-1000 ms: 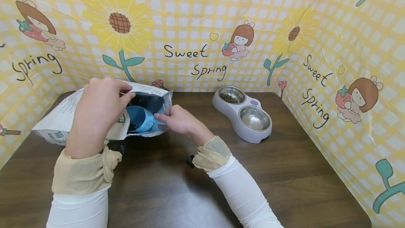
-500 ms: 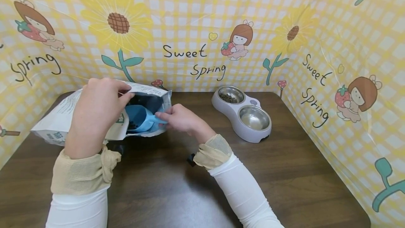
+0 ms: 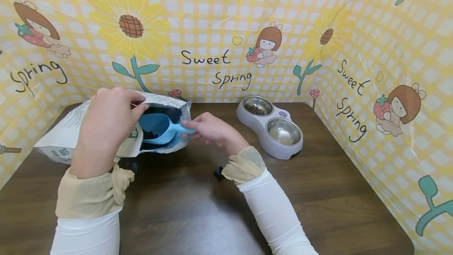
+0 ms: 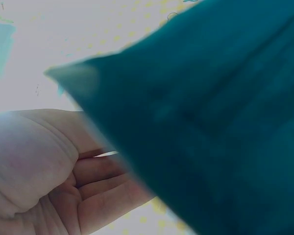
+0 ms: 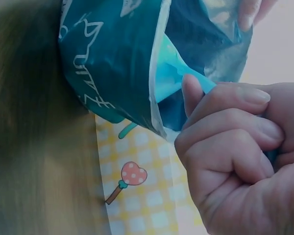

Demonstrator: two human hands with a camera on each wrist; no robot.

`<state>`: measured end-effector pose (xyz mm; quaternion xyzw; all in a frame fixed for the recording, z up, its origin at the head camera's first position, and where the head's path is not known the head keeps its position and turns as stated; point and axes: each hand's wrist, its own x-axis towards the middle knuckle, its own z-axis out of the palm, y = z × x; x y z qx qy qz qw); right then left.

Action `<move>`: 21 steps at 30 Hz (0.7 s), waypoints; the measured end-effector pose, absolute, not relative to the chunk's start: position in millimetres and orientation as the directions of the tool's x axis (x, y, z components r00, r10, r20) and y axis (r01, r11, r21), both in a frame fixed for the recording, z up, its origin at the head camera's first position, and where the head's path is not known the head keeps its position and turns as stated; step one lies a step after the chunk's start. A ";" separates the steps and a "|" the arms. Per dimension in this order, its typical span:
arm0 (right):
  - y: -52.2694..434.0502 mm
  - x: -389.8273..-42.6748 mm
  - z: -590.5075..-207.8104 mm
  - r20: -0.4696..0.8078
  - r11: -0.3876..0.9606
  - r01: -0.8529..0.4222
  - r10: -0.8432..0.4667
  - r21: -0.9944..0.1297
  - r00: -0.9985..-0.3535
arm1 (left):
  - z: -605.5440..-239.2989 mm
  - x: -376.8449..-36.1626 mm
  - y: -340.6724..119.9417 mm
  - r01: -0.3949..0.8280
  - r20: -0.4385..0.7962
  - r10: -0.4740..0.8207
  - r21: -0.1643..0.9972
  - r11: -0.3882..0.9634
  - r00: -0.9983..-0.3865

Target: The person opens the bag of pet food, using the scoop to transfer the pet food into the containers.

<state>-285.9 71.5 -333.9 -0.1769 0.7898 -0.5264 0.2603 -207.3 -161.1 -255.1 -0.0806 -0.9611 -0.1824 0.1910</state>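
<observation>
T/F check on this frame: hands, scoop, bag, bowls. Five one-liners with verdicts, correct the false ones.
1. The right hand holds the scoop by its handle. True.
2. The left hand lies flat on the table. False: it grips the bag at its open mouth.
3. The scoop's cup is in the bag's mouth. True.
4. The scoop is yellow. False: it is light blue.
5. Both metal bowls hold kibble. False: kibble shows only in the far bowl, none in the near bowl.

The blue scoop point(image 3: 165, 138) is drawn slightly farther out of the printed bag point(image 3: 63, 129) by the right hand point(image 3: 214, 131), its handle point(image 3: 181, 128) more exposed.
</observation>
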 end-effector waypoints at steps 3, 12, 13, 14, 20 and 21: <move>76.1 -289.0 -332.8 -0.232 0.376 0.007 -0.557 -0.927 -0.797 | -255.4 -207.7 -161.9 0.225 0.397 0.083 0.324 0.919 -0.914; 91.3 -295.0 -328.6 -0.248 0.356 0.033 -0.579 -0.934 -0.777 | -255.2 -207.8 -162.3 0.219 0.393 0.078 0.328 0.919 -0.916; 93.2 -295.3 -327.8 -0.247 0.353 0.034 -0.580 -0.935 -0.776 | -255.2 -207.6 -162.0 0.218 0.395 0.076 0.328 0.919 -0.915; 95.4 -296.0 -327.5 -0.245 0.349 0.035 -0.579 -0.936 -0.777 | -255.1 -207.6 -162.3 0.220 0.396 0.078 0.327 0.919 -0.915; 111.7 -300.0 -326.2 -0.256 0.334 0.066 -0.565 -0.940 -0.785 | -254.7 -207.5 -162.6 0.220 0.397 0.077 0.330 0.918 -0.915; 114.9 -300.8 -326.2 -0.259 0.332 0.073 -0.562 -0.940 -0.786 | -254.6 -207.5 -162.5 0.220 0.396 0.077 0.330 0.918 -0.915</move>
